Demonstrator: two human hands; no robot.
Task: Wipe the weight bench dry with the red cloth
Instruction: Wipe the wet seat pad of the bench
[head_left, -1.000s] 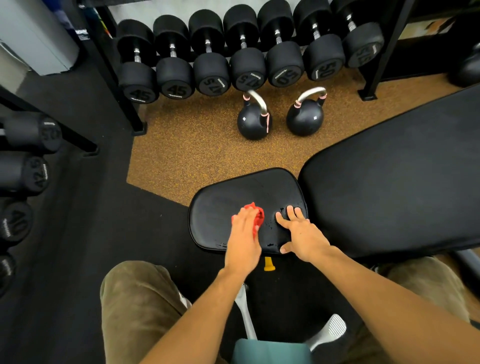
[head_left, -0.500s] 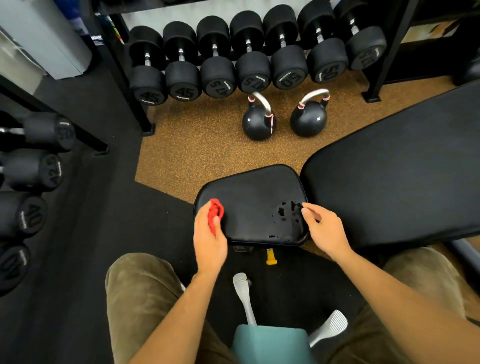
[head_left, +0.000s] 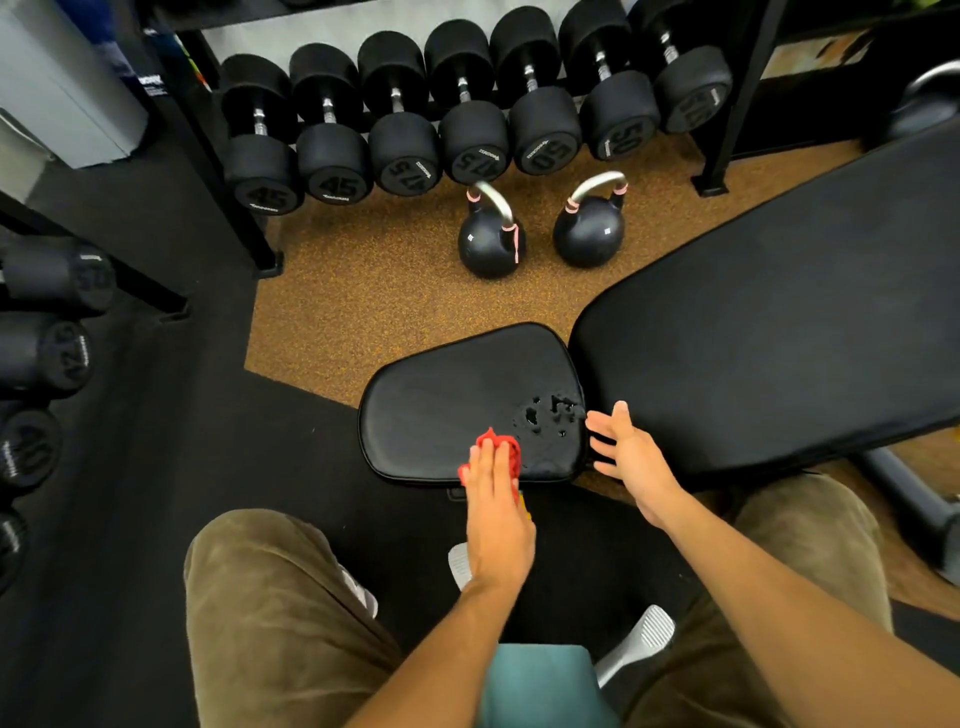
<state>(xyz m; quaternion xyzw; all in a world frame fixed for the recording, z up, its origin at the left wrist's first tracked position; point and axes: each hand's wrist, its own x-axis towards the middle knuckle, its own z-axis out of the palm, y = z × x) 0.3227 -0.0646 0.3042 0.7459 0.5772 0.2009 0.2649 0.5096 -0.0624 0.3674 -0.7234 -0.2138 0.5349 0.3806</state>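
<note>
The weight bench (head_left: 779, 338) has its long back pad to the right of a smaller seat pad (head_left: 441, 395). The right hand (head_left: 628, 457), fingers spread, holds nothing beside the seat's right edge. The left hand (head_left: 496, 514) presses flat-fingered on the red cloth (head_left: 506, 447) at the seat's near edge, just left of the water drops (head_left: 545, 415).

Row of black dumbbells (head_left: 470, 140) on rack, top centre, 45s to 50s. Two kettlebells (head_left: 488, 249) below, on brown speckled floor (head_left: 363, 291). More dumbbells (head_left: 49, 353) left edge.

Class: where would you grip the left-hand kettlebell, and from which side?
On the left kettlebell, grip the silver handle between its pink bands, coming from above: it stands upright, the arched handle uppermost with room for fingers beneath.
</note>
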